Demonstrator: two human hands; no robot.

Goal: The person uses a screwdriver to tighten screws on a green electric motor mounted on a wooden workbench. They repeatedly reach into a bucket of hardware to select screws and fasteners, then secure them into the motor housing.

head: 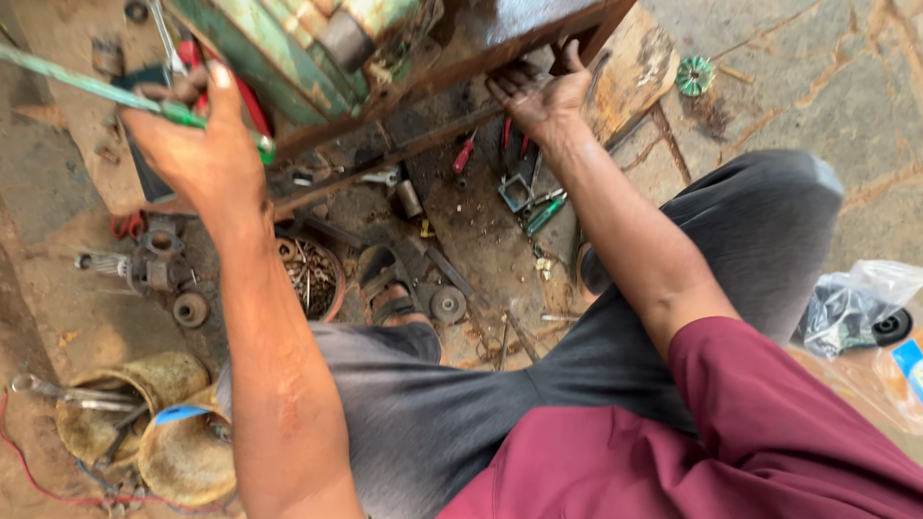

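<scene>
From the head camera, the left hand [197,144] is closed around a green rod [115,96] that runs in from the upper left edge and ends just past the fist, against the lower edge of a worn green machine body [288,48]. The right hand [538,96] lies open, fingers spread, pressed against the rusty metal frame [452,67] to the right of that machine.

Below the machine, on the dirty floor, a round bowl [312,279] holds a heap of small screws and metal bits. Right of the bowl lie a sandal [385,284] and a small wheel [448,305]. Further right of the bowl, under the right hand, sit pliers with red handles [464,154] and a green-handled tool [544,215].

Far below-left of the machine, a torn yellowish container [144,404] holds a wrench. At the right edge, well away from the machine, a clear plastic bag [856,308] holds dark parts.
</scene>
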